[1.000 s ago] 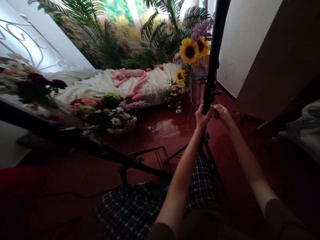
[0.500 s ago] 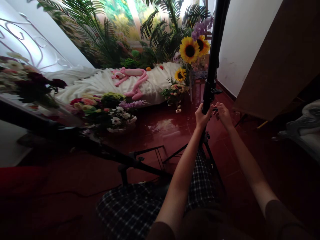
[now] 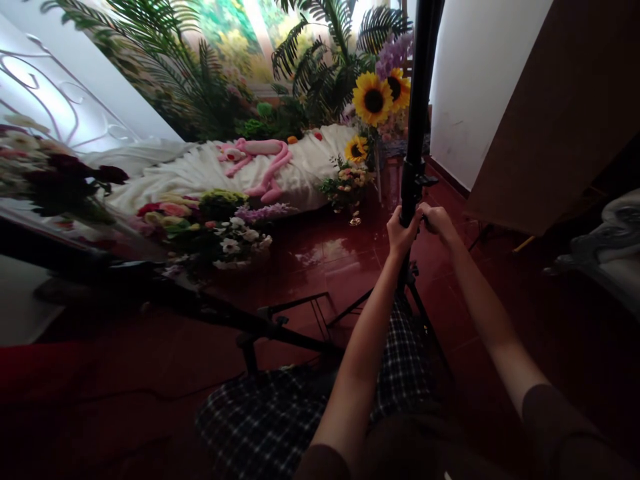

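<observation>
A black light stand [image 3: 419,100] rises in front of me, its legs spread on the floor below. My left hand [image 3: 402,233] is wrapped round its pole, just under a collar with a clamp knob [image 3: 425,181]. Right beside it, my right hand [image 3: 436,220] is closed at the right side of the pole, its fingers bent around a tightening knob that they now mostly hide. The stand's lower part passes close to my checked trousers [image 3: 405,347].
A second black stand [image 3: 220,308] slants across the left. Behind are flower bunches [image 3: 230,233], sunflowers [image 3: 373,100] and a pink plush toy [image 3: 263,148] on white cloth [image 3: 310,173]. A brown panel [image 3: 530,133] hangs right, near an ornate chair [image 3: 600,247].
My right hand has moved left against the pole, and its fingers have closed over the knob. The left hand keeps its grip. The view has shifted slightly.
</observation>
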A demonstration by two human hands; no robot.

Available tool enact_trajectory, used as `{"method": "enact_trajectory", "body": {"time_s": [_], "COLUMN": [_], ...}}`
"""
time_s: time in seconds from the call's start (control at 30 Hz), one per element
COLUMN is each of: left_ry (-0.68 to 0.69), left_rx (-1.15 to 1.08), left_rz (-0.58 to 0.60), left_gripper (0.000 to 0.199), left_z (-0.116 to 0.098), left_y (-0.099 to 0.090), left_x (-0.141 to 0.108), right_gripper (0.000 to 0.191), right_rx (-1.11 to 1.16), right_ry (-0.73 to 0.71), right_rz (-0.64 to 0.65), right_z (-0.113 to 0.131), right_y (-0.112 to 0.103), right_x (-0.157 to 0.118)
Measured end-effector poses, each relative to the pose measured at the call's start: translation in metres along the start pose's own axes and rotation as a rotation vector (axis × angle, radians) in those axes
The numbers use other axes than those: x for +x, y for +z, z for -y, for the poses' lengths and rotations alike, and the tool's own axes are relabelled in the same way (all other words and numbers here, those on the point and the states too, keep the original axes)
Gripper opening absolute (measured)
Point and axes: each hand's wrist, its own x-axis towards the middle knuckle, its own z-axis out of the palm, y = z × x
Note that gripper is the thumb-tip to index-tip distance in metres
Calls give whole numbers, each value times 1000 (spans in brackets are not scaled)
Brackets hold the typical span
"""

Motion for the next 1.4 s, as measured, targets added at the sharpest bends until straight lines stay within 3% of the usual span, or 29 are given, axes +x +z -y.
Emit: {"method": "enact_trajectory", "body": {"time_s": [0.13,0.23,0.37,0.43,0.57,0.73,0.97,1.17,1.3,1.4], "left_ry": [15,9,-3,8,-6,6,-20,-104,-76,27], "left_rx": [0,-13,-16,-5,-16,-13,19,33,204,340], "left_rz": [-13,-5,-7,-21,-2,-15,-17,56,-3,-136], "left_gripper": [50,49,49,50,50,52,51,44,37,28], "left_z": [1,1,-3,-5,-7,-3,0,-5,-12,-24], "left_y": [0,0,1,1,1,1,1,-2,-17,-53], "left_x": [0,0,0,-1,-2,-1,-2,-6,-28,-57], "right_gripper": [45,43,33,36,39,45,52,54,44,40], "right_rx": [-25,-28,27,31,41,22,81,104,150,216], "right_ry": [186,243,-6,-100,-188,-275,-116,20,72,64], "right_rz": [135,82,-251,-340,-350,-370,-383,-330,-277,-238], "right_z": [6,7,4,2,-6,-19,-4,7,5,1], "right_y": [-6,-1,10,14,19,25,31,24,20,19], "right_x": [6,3,-14,-25,-37,-26,-8,-4,1,2]}}
